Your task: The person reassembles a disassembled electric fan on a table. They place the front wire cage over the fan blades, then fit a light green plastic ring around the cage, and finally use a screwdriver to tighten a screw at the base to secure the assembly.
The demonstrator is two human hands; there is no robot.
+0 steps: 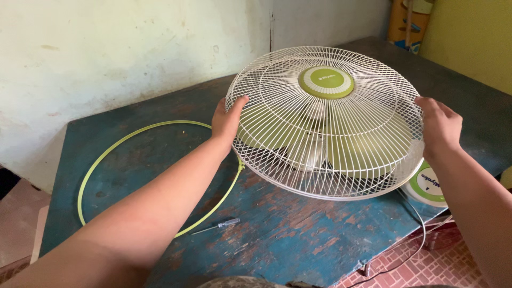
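Left hand (228, 118) and right hand (440, 125) clamp opposite rims of white wire fan guard (325, 125), held tilted between them over blue table (298, 240). Looks light, springy, bulky; thin wires bend, so grip the rim. Green ring (106, 154), screwdriver (221, 225) below left hand.

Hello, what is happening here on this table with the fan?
A person holds the white wire fan grille with both hands: the left hand on its left rim, the right hand on its right rim. A green ring and a small screwdriver lie on the worn blue table.
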